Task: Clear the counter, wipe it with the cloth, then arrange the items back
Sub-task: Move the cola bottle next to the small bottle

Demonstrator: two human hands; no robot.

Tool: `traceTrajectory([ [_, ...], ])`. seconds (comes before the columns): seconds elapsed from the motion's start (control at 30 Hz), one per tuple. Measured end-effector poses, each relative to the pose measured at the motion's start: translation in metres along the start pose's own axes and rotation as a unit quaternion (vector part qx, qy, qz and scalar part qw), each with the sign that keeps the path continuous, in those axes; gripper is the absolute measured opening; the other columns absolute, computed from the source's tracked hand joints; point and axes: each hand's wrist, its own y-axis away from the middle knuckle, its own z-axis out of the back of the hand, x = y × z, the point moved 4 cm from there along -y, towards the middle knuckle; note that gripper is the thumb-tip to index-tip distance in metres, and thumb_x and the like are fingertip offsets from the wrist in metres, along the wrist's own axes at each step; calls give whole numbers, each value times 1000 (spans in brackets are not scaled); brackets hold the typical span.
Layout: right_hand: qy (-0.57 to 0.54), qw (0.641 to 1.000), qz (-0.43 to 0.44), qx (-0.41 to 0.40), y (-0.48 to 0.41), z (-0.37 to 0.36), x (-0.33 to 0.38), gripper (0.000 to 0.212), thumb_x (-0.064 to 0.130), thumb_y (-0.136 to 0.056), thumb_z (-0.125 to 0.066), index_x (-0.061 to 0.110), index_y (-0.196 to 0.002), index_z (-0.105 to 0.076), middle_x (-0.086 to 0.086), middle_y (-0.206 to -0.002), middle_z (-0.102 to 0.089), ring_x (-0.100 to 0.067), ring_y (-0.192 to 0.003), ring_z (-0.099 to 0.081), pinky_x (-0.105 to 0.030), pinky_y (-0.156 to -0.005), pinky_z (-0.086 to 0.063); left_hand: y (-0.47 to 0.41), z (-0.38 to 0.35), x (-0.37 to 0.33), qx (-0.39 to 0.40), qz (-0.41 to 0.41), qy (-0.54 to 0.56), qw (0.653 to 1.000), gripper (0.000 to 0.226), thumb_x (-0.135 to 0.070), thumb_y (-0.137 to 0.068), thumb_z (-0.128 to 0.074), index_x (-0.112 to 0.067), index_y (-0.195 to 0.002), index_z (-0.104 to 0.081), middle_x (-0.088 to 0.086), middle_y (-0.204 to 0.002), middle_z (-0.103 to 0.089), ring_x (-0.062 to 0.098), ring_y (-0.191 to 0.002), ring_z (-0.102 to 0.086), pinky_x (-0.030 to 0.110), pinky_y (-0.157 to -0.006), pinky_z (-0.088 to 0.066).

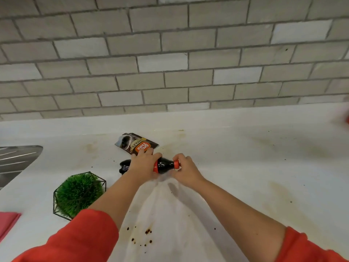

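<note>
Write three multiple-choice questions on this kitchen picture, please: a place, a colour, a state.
1. Where does the round green fake plant in a black wire frame stand? A) beside the left forearm B) against the wall C) inside the sink
2. What colour is the cap of the dark plastic cola bottle? A) blue B) red C) white
3. How is this bottle held? A) upright, one hand B) lying untouched C) sideways, left hand round its body, right hand on the cap
Answers: 1 A, it stands by that forearm on the white counter; 2 B, the cap is red; 3 C, both hands grip it.
</note>
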Motion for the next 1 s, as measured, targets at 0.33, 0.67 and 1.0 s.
traceTrajectory([
  [0.33, -364, 922, -88, -95, 37, 74, -29, 55, 44, -92, -52, 25, -140, -31, -7, -108, -65, -24, -95, -66, -30, -75, -55, -18, 58, -103, -119, -73, 126, 982, 60, -44, -71, -64, -29, -123, -40, 1, -115, -44, 25, -108, -44, 37, -82, -40],
  [0.67, -374, 888, -100, -251, 103, 198, -92, 40, 47, -85, -60, 16, -110, -59, -5, -105, -70, -20, -97, -68, -41, -84, -56, 1, 90, -282, -120, -151, 246, 950, 69, -43, -66, -73, -15, -119, -39, 1, -112, -41, 21, -105, -43, 34, -80, -47],
  [1.0, -276, 882, -140, -355, 218, 358, -189, 43, 50, -83, -58, 17, -110, -56, -6, -106, -67, -21, -96, -66, -41, -72, -59, 32, 130, -490, -70, -240, 309, 918, 66, -38, -71, -72, -11, -121, -39, 4, -116, -41, 22, -108, -43, 32, -83, -44],
])
